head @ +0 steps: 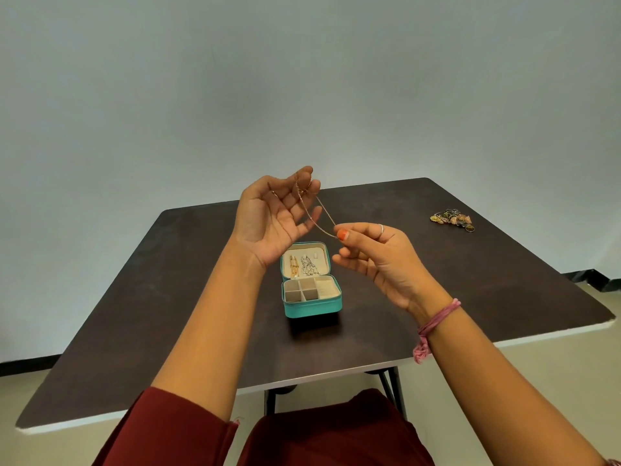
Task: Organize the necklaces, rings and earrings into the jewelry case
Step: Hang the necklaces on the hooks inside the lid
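Note:
A thin gold necklace chain point(319, 213) stretches in the air between my two hands, above the case. My left hand point(272, 216) is raised palm-up, with the chain looped over its fingertips. My right hand point(373, 253) pinches the chain's lower end between thumb and forefinger. Below them the teal jewelry case point(312, 306) stands open on the dark table point(201, 314). Its lid holds a gold necklace and a silver necklace; the beige compartments in its base look bare.
A small heap of rings and earrings point(452, 219) lies near the table's far right side. The table's front edge runs close to my lap, and its metal legs show underneath. A pale wall stands behind.

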